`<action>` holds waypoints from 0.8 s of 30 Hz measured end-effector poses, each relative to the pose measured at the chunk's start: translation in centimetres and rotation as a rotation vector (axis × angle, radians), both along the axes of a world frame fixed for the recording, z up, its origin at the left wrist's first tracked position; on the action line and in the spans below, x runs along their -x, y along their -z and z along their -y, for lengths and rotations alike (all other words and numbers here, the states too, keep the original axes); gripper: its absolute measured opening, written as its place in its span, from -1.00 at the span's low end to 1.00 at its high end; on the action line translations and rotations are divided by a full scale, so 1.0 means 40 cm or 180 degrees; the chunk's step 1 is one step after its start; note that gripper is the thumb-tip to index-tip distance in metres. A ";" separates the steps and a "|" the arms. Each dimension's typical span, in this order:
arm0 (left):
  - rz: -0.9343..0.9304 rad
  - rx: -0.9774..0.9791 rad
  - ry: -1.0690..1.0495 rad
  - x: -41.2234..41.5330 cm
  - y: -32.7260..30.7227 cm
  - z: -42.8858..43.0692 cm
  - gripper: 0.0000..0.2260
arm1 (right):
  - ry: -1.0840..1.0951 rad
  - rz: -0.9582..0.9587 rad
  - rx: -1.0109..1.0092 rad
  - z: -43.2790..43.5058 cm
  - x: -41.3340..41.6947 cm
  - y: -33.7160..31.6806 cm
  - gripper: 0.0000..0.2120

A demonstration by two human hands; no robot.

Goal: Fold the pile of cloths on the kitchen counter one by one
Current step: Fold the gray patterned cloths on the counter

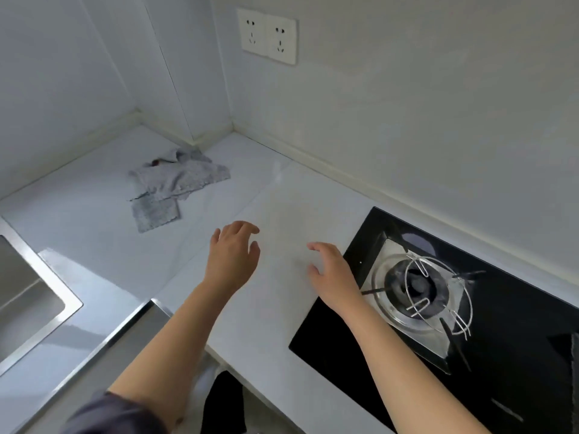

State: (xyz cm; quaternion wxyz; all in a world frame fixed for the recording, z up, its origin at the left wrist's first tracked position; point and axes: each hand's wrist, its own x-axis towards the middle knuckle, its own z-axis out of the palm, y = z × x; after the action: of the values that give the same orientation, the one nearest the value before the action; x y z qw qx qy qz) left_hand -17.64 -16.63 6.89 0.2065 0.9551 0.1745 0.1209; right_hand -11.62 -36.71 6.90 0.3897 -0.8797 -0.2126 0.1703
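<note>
A small pile of grey cloths [175, 180] lies crumpled on the white kitchen counter [94, 220] near the back corner. One flat grey cloth [156, 214] sticks out from under the pile toward me. My left hand [233, 255] hovers over the counter to the right of the pile, fingers loosely spread and empty. My right hand [332, 274] hangs beside it, just left of the stove, also relaxed and holding nothing. Neither hand touches a cloth.
A black glass gas stove [360, 349] with a burner and wire pot stand [432, 292] fills the right side. A steel sink [28, 296] sits at the left edge. A double wall socket [266, 36] is on the back wall.
</note>
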 end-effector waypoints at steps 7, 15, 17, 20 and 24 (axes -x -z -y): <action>-0.0285 -0.0044 -0.0052 -0.113 0.081 -0.465 -0.78 | -0.0052 0.0007 0.0337 -0.415 -0.084 0.089 -0.60; -0.0417 -0.0045 -0.0217 -0.191 0.190 -0.809 -0.84 | -0.0347 0.0009 0.0624 -0.832 -0.140 0.179 -0.59; -0.0376 -0.0085 -0.0232 -0.222 0.210 -0.828 -0.77 | -0.0229 0.0249 0.0710 -0.875 -0.181 0.192 -0.59; -0.0206 -0.0281 -0.0253 -0.263 0.263 -0.863 -0.82 | 0.0031 0.0635 0.0857 -0.945 -0.264 0.223 -0.58; 0.0309 -0.0744 -0.0244 -0.289 0.310 -0.886 -0.93 | 0.0135 0.1247 0.1247 -0.986 -0.376 0.258 -0.66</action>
State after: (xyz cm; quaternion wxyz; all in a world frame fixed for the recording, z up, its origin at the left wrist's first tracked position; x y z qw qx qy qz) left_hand -6.10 18.79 -5.53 0.0972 0.9584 0.1853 0.1943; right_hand 3.42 2.72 -3.41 0.1671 -0.9587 -0.2285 0.0266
